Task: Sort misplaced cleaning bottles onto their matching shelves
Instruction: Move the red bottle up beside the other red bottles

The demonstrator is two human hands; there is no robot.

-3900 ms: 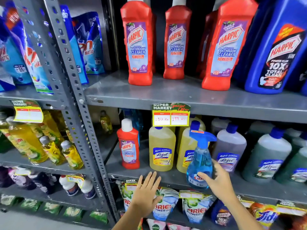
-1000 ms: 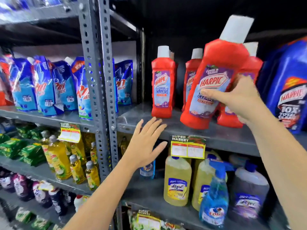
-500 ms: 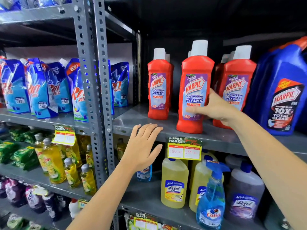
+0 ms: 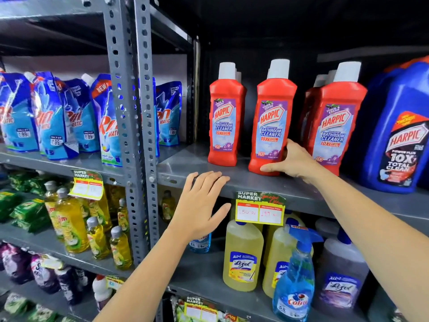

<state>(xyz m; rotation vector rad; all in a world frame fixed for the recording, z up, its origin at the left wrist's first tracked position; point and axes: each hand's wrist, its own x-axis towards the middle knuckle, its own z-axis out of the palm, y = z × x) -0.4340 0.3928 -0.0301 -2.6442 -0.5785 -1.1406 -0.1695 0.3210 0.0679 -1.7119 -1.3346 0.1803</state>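
Note:
A red Harpic bathroom cleaner bottle point(image 4: 271, 122) stands upright on the grey upper shelf point(image 4: 190, 168), between two other red Harpic bottles point(image 4: 224, 117) point(image 4: 334, 126). My right hand point(image 4: 292, 162) wraps the base of the middle bottle, thumb in front, fingers round its right side. My left hand point(image 4: 202, 203) is flat with fingers apart, its fingertips resting on the shelf's front edge. On the shelf below stands a blue Colin spray bottle point(image 4: 293, 282) among yellow Lizol bottles point(image 4: 242, 256).
A large blue Harpic jug point(image 4: 399, 135) fills the shelf's right end. A perforated grey upright point(image 4: 132, 126) separates this bay from blue Rin pouches point(image 4: 58, 117) and yellow dish-liquid bottles point(image 4: 69, 226) on the left. A price tag point(image 4: 260, 209) hangs from the shelf edge.
My right hand carried the red Harpic bottle up from the lower shelf, set it upright between the others and slid down to its base. My left hand rose to the shelf edge.

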